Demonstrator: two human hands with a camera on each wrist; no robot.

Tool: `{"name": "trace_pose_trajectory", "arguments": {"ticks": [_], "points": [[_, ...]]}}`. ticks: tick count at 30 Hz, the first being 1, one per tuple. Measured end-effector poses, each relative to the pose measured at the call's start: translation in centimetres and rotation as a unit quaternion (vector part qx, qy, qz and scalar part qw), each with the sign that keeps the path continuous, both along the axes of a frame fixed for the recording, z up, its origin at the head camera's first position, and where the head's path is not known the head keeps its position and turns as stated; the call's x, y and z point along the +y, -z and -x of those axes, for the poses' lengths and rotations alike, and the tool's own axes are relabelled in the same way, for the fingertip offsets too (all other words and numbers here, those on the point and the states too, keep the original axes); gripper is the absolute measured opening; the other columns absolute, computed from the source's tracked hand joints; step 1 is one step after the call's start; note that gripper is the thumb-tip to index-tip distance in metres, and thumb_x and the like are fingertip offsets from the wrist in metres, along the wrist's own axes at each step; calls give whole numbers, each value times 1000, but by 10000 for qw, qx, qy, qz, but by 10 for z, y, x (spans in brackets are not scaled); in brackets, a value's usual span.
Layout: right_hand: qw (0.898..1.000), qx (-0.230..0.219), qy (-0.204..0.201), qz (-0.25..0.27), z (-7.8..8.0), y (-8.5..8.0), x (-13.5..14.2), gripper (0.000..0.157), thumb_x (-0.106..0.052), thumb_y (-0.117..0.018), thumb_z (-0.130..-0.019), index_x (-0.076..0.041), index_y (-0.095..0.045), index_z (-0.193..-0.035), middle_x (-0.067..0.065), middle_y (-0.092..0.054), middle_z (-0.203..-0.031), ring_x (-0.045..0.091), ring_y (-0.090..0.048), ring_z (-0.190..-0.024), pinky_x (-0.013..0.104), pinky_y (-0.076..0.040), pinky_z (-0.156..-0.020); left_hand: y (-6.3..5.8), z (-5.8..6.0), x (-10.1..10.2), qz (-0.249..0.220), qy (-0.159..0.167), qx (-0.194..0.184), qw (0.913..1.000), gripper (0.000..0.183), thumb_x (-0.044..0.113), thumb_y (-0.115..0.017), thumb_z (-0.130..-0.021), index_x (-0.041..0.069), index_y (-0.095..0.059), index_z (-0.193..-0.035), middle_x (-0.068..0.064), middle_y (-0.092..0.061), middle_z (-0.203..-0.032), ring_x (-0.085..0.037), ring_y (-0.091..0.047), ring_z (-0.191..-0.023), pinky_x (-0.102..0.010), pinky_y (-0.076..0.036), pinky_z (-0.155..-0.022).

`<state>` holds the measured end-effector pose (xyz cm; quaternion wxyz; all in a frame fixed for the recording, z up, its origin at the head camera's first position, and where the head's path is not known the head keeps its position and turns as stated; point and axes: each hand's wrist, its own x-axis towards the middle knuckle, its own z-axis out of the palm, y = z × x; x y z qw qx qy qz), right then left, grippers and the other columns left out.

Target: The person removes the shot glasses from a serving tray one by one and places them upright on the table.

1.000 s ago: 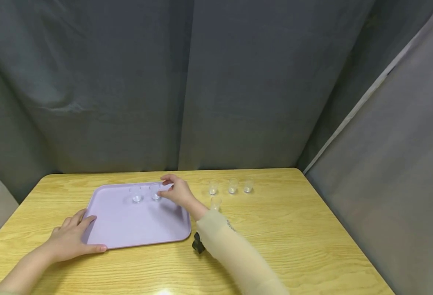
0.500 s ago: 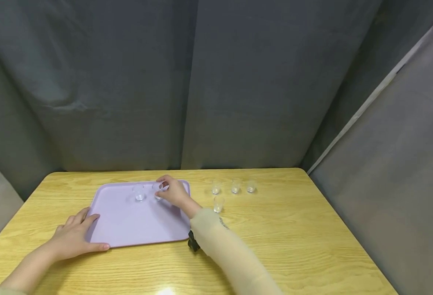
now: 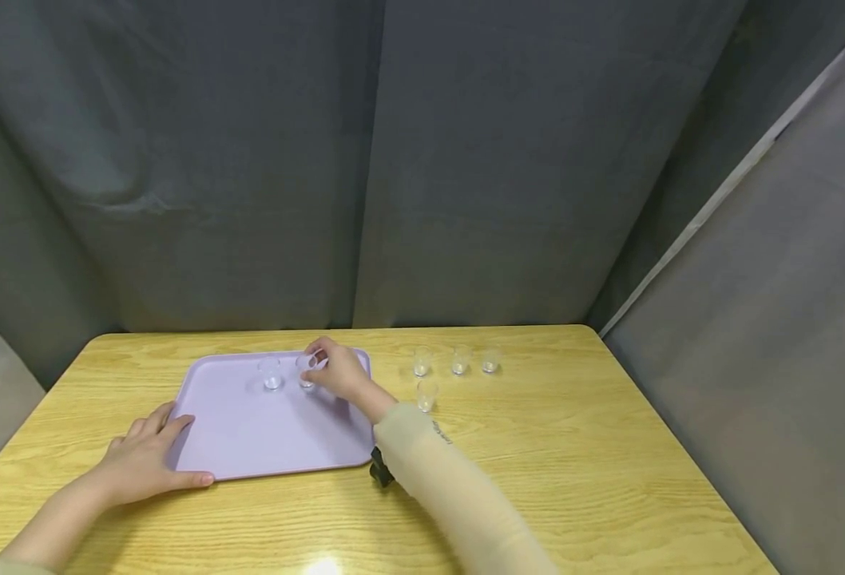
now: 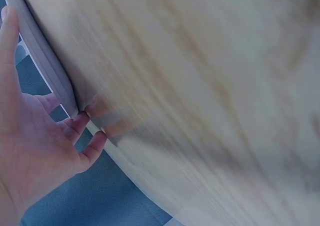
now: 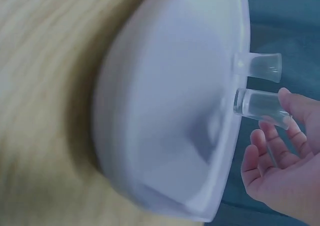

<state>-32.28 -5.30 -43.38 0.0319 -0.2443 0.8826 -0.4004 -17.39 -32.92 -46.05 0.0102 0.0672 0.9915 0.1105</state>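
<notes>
My right hand (image 3: 341,374) pinches a small clear shot glass (image 3: 305,372) near its rim. In the right wrist view, that shot glass (image 5: 260,106) has its base right at the tray surface, with the thumb on one side and fingers on the other. A second shot glass (image 3: 271,375) stands just to its left on the lilac tray (image 3: 271,439). My left hand (image 3: 140,459) spans the tray's near left corner, fingers spread at the left edge and thumb at the front edge. In the left wrist view, fingertips of the left hand (image 4: 45,141) touch the tray rim (image 4: 50,61).
Right of the tray, three shot glasses stand in a row, the middle shot glass (image 3: 461,361) among them. Another shot glass (image 3: 426,395) stands nearer, close to the right forearm. A black object (image 3: 380,469) sits under the right sleeve. Grey curtains (image 3: 250,200) border the wooden table (image 3: 573,463).
The right hand's fingers have drawn in on the right-hand shot glass on the tray, with the hand slightly further left relative to the tray. The left hand stays at the corner.
</notes>
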Motion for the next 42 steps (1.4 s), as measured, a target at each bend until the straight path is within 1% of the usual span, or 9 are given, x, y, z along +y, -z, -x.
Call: {"name": "trace_pose_trajectory", "arguments": {"ticks": [6,11,16,19,24,27,34,39,42], "points": [[9993,-63,-137,-339,-6,-26,8,34,-18,-76,-80,-11,-60,-109,4,-66,-99,9,-59,-82,19,-44,-68,0,0,0,-3,15,-17,10000,107,73,-66,-66,-5,-41,-135,-37,-23,-142,-52,-31,-119,-73,-31,-79],[9988,-81,-319,-363,-9,-43,18,33,-18,-76,-80,-11,-59,-108,4,-64,-101,10,-58,-86,18,-45,-68,0,0,0,-24,29,7,10000,106,72,-66,-66,-5,-42,-135,-37,-24,-141,-52,-31,-119,-73,-30,-79],[9972,-99,-612,-414,-13,-60,29,33,-17,-76,-80,-11,-59,-108,7,-65,-101,10,-58,-82,18,-47,-68,0,1,0,-33,36,4,10000,106,72,-66,-66,-5,-42,-135,-37,-23,-141,-52,-31,-119,-73,-30,-79],[9960,-120,-749,-466,-16,-73,36,33,-17,-77,-80,-12,-59,-107,5,-66,-99,11,-60,-81,18,-47,-69,0,0,0,-28,31,5,10000,106,72,-66,-66,-5,-42,-135,-37,-24,-141,-52,-31,-119,-73,-31,-79],[9940,69,-971,-500,-22,-97,50,33,-18,-76,-81,-10,-60,-109,-1,-65,-92,13,-59,-81,19,-46,-72,-1,-1,1,-30,21,0,10000,107,72,-66,-66,-5,-42,-135,-37,-24,-141,-52,-31,-119,-73,-31,-79],[9930,187,-1059,-493,-27,-112,61,33,-18,-75,-81,-9,-61,-109,-2,-64,-92,12,-58,-80,19,-46,-72,-1,-1,1,-44,30,13,10000,106,72,-67,-66,-5,-42,-135,-37,-24,-141,-52,-31,-119,-72,-31,-79],[9925,403,-1064,-439,-36,-145,97,30,-19,-75,-81,-13,-61,-107,-2,-63,-90,12,-58,-78,22,-47,-71,2,0,2,-30,33,58,10000,106,72,-67,-65,-5,-42,-135,-36,-24,-141,-53,-31,-119,-72,-31,-79],[9927,606,-956,-406,-42,-158,124,31,-19,-75,-82,-13,-60,-108,-2,-63,-92,13,-57,-78,25,-47,-72,2,0,3,-60,25,30,10000,107,72,-67,-65,-5,-42,-135,-37,-24,-141,-53,-31,-119,-73,-30,-79],[9934,698,-820,-397,-45,-163,141,31,-19,-75,-82,-14,-60,-108,-2,-63,-92,14,-56,-78,27,-47,-71,2,1,3,-57,15,20,10000,107,72,-67,-65,-5,-42,-135,-37,-24,-142,-52,-31,-119,-73,-30,-80]]}}
